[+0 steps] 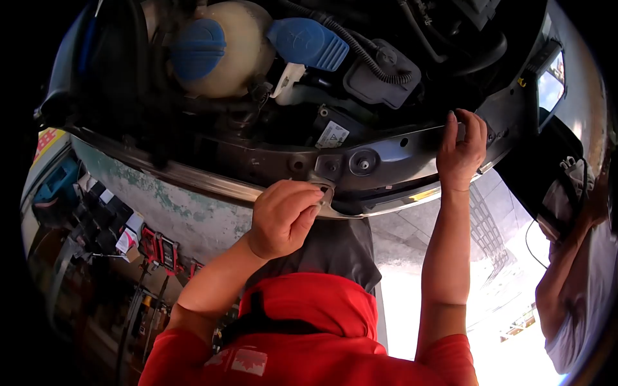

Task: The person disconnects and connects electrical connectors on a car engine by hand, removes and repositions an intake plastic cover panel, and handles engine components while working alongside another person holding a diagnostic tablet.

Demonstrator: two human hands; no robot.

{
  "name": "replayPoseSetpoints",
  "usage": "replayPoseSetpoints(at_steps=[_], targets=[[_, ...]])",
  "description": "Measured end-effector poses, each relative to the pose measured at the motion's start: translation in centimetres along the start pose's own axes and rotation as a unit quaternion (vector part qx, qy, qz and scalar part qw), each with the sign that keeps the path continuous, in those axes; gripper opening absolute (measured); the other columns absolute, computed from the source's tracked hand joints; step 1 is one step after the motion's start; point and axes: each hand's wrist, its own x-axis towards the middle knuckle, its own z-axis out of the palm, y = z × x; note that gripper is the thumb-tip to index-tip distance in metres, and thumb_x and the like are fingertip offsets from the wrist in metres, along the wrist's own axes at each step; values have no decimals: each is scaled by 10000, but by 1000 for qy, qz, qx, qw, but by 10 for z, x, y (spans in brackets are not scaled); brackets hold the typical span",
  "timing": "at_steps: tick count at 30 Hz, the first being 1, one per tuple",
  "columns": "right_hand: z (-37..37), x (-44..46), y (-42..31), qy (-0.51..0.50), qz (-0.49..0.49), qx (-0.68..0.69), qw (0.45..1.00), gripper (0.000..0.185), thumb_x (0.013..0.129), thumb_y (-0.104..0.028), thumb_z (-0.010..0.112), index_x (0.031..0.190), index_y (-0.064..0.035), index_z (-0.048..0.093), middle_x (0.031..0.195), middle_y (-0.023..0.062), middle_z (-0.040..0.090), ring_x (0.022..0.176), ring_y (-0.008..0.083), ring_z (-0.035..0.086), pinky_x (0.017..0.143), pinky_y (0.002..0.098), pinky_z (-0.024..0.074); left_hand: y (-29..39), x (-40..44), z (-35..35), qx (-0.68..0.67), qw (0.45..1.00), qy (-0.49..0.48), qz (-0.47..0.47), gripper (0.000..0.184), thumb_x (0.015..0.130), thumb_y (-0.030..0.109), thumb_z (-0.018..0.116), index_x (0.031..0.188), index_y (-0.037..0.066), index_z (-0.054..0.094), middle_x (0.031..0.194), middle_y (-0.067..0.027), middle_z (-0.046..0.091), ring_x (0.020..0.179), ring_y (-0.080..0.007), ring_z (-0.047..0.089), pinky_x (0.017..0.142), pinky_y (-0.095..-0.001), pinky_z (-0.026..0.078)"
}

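An open engine bay fills the top of the head view, with a metal front crossmember along its near edge. My left hand is closed, thumb and forefinger pinched together at the front trim near the latch area; what they hold, if anything, is too small to name. My right hand rests on the crossmember farther right, its fingers curled apart over the upper edge, holding nothing. Between the hands is a round mount with a bolt.
Behind the crossmember are a cream reservoir, a blue cap and a blue filler lid. A co-worker's arm shows at the right. Tools and boxes stand at the left.
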Motion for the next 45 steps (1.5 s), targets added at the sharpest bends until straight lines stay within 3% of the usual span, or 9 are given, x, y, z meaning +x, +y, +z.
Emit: replayPoseSetpoints(at_steps=[4,7,13,16,22,24,30,36,45], targets=[[15,14,13,-42,-107,4,993,131,851,-80,687,969,-27,662,960,128,657,866,308,649,765,353,518,-3,-72,27,-9,1000,-21,12,252,746,39,718,989,57,654,954,-87,653,763,-266,632,638,-368,509],[18,13,9,-93,-66,16,993,177,855,-113,692,1006,-26,660,979,128,662,863,315,664,763,346,522,1,-126,52,-50,995,-88,10,274,673,60,760,937,68,685,912,-91,669,731,-244,642,624,-343,512],[14,15,8,-161,-37,-12,986,239,882,-143,689,1091,-33,660,1004,126,686,918,250,682,829,317,514,-80,-232,152,190,924,-161,-291,312,804,215,717,1063,47,671,1085,-195,633,1011,-393,581,883,-499,448],[13,16,10,-187,-16,-17,982,269,889,-156,675,1128,-35,653,1030,128,694,954,239,680,856,321,505,-139,-256,192,40,871,-202,-447,365,864,332,648,1153,109,660,1149,-175,634,1136,-395,548,963,-517,414],[12,24,10,-212,-6,-13,977,319,853,-134,654,1157,-38,642,999,168,696,947,296,680,858,347,506,-171,-235,228,67,851,-204,-479,436,874,403,598,1210,127,625,1229,-157,593,1187,-377,521,995,-512,399],[9,26,4,-274,29,-34,961,331,886,-121,630,1202,-24,618,1033,145,698,989,207,663,895,310,483,-171,-233,233,86,835,-211,-501,464,878,432,578,1233,135,610,1260,-150,577,1207,-369,510,1007,-510,393],[3,28,10,-290,75,118,947,389,890,-195,679,1205,26,618,1041,150,698,947,205,660,870,303,497,-158,-237,234,142,795,-226,-545,549,890,518,517,1301,157,568,1356,-128,527,1268,-347,478,1045,-503,375],[-9,29,26,-358,93,239,898,741,726,-366,852,1297,9,565,1136,119,635,1074,197,590,951,305,447,-153,-242,234,158,742,-276,-590,637,895,596,464,1375,180,514,1456,-106,460,1329,-325,437,1076,-497,359],[-13,37,28,-394,33,229,890,882,674,-422,870,1349,19,514,1197,169,623,1114,274,596,1002,368,441,-179,-291,223,200,808,-195,-518,603,843,415,659,1289,26,544,1296,-255,545,1168,-375,557,987,-427,463]])
